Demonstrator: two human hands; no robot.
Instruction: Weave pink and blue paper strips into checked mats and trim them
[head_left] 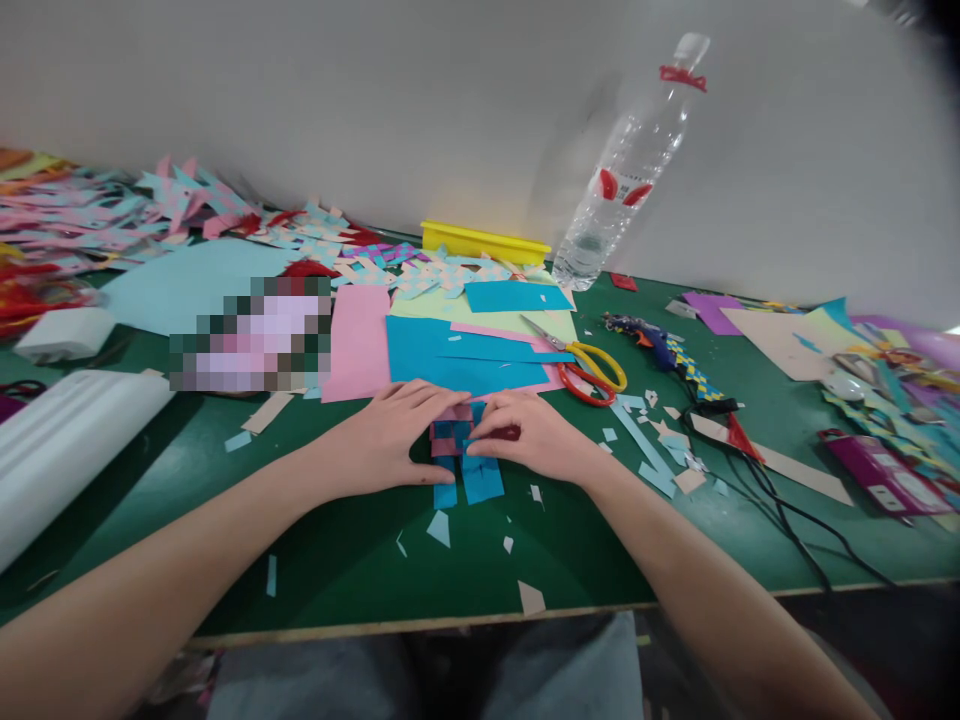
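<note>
Small blue and pink paper strips woven together lie on the green table in front of me, their blue ends hanging toward the near edge. My left hand rests at the left of the weave, fingers stretched over its far edge and thumb apart near the lower strip. From the right, my right hand has its fingers bent and pinched together on a blue strip. Its fingers partly cover the weave. Scissors with red and yellow handles lie on coloured paper sheets beyond the hands.
A tall plastic bottle leans against the wall behind a yellow tray. A glue gun with black cables lies to the right. At left are a white roll-like object and a blurred-out patch. Paper scraps are scattered about.
</note>
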